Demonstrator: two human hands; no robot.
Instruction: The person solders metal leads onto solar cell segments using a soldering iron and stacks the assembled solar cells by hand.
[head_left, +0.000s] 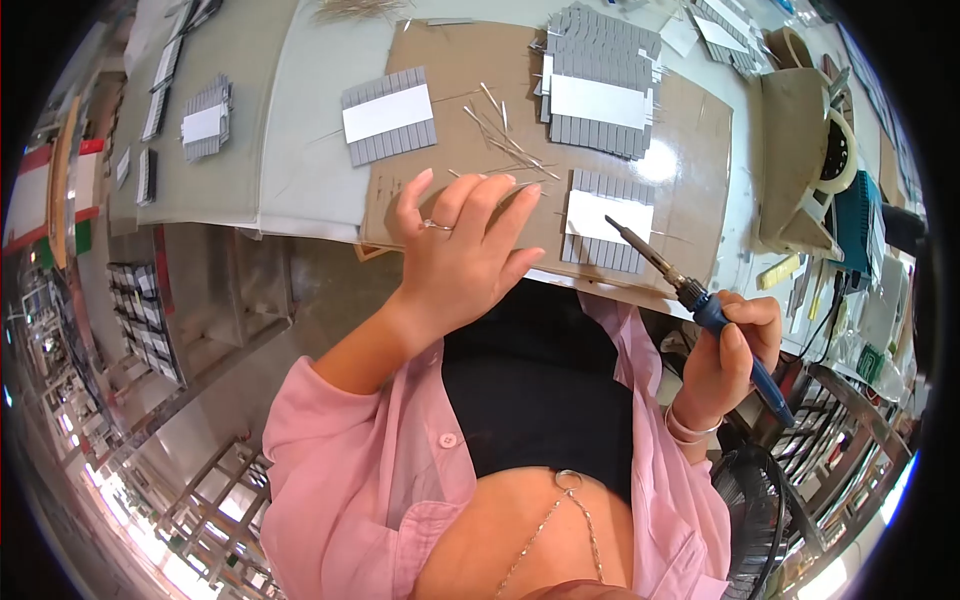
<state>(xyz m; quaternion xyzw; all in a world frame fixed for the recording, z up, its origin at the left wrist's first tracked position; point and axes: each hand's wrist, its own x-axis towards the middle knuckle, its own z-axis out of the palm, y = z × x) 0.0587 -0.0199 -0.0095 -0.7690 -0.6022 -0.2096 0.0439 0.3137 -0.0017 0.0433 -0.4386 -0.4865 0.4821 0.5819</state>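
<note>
My right hand (735, 352) is closed around the blue handle of a soldering iron (688, 292). The iron's dark tip lies over the white band of a grey slatted piece (588, 222); whether it touches cannot be made out. My left hand (468, 245) is open, fingers spread, above the near edge of a brown cardboard sheet (700, 195). Just beyond its fingertips, several thin metal strips (505, 140) lie loose. Another grey slatted piece with a white band (390, 117) rests at the cardboard's left edge.
A tall stack of grey slatted pieces (600, 115) stands at the back of the cardboard. On the right are a beige device (790, 160) and a yellow block (778, 272). A smaller stack (205, 122) sits far left. A bundle of fine strips (358, 8) lies at the back.
</note>
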